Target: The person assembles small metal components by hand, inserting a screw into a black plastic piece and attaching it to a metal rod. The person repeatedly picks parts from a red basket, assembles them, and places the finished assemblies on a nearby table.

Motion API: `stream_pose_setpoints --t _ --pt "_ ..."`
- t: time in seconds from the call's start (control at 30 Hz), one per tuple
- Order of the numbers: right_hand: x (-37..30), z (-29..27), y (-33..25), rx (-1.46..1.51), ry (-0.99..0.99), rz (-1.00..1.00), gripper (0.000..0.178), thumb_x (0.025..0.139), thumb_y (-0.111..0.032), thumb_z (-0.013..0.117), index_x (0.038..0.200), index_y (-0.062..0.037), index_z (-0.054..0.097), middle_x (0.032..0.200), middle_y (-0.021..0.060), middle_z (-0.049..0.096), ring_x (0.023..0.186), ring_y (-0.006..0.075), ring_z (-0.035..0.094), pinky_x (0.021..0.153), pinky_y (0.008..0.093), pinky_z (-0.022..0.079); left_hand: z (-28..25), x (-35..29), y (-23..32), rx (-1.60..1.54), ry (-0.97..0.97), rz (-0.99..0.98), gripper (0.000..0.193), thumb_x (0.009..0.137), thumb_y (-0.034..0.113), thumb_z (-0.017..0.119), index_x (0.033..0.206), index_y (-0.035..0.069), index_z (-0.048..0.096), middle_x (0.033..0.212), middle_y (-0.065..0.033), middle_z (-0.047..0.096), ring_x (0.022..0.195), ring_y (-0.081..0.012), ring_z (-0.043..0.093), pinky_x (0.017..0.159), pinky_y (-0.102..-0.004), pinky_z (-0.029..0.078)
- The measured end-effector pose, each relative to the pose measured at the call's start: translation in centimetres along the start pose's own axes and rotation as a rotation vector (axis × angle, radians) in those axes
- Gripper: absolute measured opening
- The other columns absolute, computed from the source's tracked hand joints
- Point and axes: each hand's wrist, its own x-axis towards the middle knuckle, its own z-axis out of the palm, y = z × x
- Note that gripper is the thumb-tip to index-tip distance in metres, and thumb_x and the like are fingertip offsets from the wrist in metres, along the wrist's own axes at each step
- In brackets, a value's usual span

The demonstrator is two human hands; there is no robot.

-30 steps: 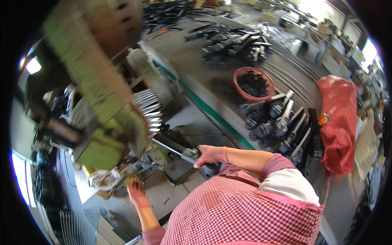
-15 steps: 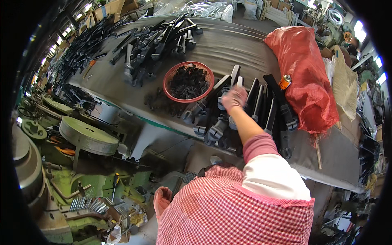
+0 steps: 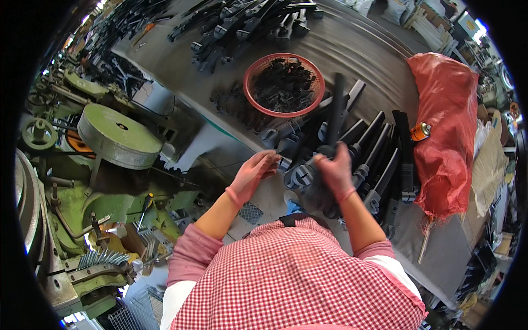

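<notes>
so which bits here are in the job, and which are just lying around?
In hand: right hand grips a long black part; left hand beside the black parts pile.
Lying about: red basket, red sack, spray can, green machine.

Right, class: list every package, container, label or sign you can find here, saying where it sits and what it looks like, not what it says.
Bulging red plastic sack: right end of the bench, lying lengthwise.
Round red plastic basket: bench centre, filled with small black parts.
Small orange spray can: lying against the sack's left side.
Pale sacks: far top edge, blurred.
No readable labels, signs or screens.
</notes>
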Motion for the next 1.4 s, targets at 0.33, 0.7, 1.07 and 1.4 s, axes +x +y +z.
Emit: stream_pose_setpoints --t 0.33,0.7,1.07,1.4 --pt "9.4 20.0 3.3 -1.375 -0.675 -0.455 0.026 0.088 -0.022 0.061 0.108 -0.0095 0.070 0.107 0.0076 0.068 0.105 0.0232 0.061 0.078 0.0400 0.045 -12.1 -4.0 -0.1 -0.850 0.433 0.114 0.020 0.096 0.023 0.062 0.102 0.003 0.059 0.086 -0.0100 0.063 0.082 -0.0259 0.065 0.090 -0.0489 0.057" --pt "9.8 23.7 2.1 -1.228 -0.725 -0.505 0.040 0.085 -0.042 0.065 0.100 -0.0064 0.073 0.099 0.0123 0.074 0.093 0.0300 0.070 0.080 0.0389 0.052 -11.9 -13.7 -1.3 -0.848 0.354 0.267 0.028 0.098 0.031 0.061 0.101 0.003 0.059 0.090 -0.0109 0.065 0.086 -0.0282 0.066 0.088 -0.0464 0.056" --pt "-5.2 16.7 -13.0 -0.077 -1.500 0.051 0.026 0.093 -0.008 0.066 0.118 -0.0006 0.064 0.083 -0.0005 0.056 0.068 0.0067 0.057 0.062 0.0233 0.047 -10.4 -15.2 1.8 -0.779 0.224 0.365 0.038 0.093 0.042 0.066 0.093 0.006 0.055 0.076 -0.0052 0.060 0.070 -0.0211 0.061 0.084 -0.0382 0.055" --pt "-15.3 18.8 -14.2 -0.197 -1.063 0.019 0.045 0.082 -0.025 0.078 0.108 0.0087 0.062 0.091 0.0156 0.067 0.085 0.0232 0.067 0.077 0.0304 0.054 -11.6 -19.3 0.3 -0.809 0.401 0.515 0.031 0.093 0.036 0.068 0.090 0.008 0.053 0.072 -0.0061 0.058 0.062 -0.0210 0.060 0.065 -0.0388 0.055"
